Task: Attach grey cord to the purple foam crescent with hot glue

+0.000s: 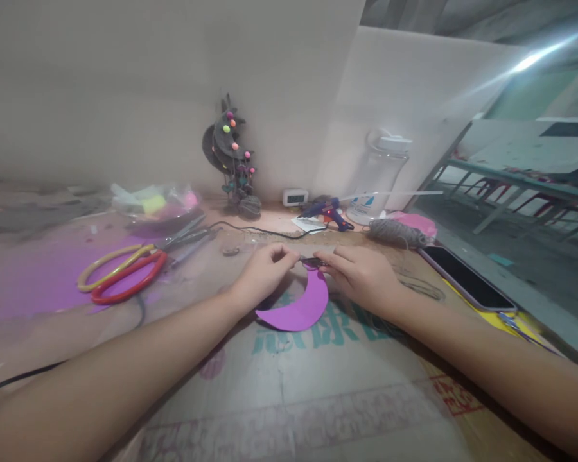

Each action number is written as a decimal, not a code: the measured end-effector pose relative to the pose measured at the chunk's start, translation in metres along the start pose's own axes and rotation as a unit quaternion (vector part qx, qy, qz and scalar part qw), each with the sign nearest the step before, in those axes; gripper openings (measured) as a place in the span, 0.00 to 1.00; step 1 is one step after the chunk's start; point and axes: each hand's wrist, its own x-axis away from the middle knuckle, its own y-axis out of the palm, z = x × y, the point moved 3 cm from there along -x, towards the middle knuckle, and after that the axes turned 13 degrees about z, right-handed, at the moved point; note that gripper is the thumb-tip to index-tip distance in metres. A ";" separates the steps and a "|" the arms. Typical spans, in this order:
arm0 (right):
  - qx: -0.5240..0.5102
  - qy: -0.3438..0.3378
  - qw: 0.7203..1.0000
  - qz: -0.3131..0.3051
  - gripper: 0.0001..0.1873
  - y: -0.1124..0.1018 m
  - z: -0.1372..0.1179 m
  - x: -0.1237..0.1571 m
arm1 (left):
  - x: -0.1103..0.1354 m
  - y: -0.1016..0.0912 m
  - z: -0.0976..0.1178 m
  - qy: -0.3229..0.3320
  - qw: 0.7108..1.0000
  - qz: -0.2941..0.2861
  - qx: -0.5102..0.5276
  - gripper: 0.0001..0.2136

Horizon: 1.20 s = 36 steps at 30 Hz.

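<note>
A flat purple crescent (301,311) lies on the printed cardboard, one tip pointing left and its upper tip between my hands. At that upper tip sits a small dark piece (313,262), too blurred to name. My left hand (270,266) is closed, thumb and forefinger pinching the left end of the dark piece. My right hand (359,273) is closed too, its fingers at the dark piece's right end and the crescent's upper tip. The fingertips partly hide both.
Scissors (130,273) with red and yellow handles lie left, near a plastic bag (158,202). Behind stand a grey moon ornament (226,151), a small clock (295,197), a blue glue gun (328,213) and a clear bottle (376,183). Grey yarn (397,233) and a phone (467,279) are right.
</note>
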 end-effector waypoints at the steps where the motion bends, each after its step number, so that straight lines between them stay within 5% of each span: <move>1: 0.000 -0.001 1.000 -0.001 0.14 0.000 0.000 0.000 | 0.000 0.000 0.000 0.000 1.000 -0.001 -0.001 0.12; 36: -0.135 0.114 0.983 -0.045 0.16 0.004 0.010 0.002 | 0.003 0.001 0.002 0.005 1.000 -0.026 -0.002 0.13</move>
